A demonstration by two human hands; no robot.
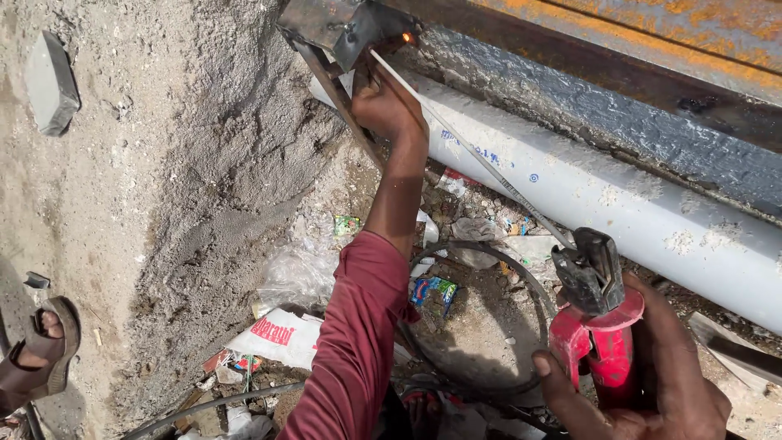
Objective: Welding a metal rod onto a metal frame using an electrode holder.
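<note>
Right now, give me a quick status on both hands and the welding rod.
Left hand braced against metal bracket. Right hand grips red electrode holder. Welding rod tip glowing at bracket. Grey pipe runs under the rod.

Red electrode holder (599,350), maroon sleeve (358,326), grey pipe (635,204), orange-rusted beam (652,33), grey concrete wall (163,163).

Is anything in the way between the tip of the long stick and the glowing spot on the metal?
Nothing visible. The welding rod runs clear from the red holder in the right hand to the glowing spot; the left hand sits beside it.
</note>
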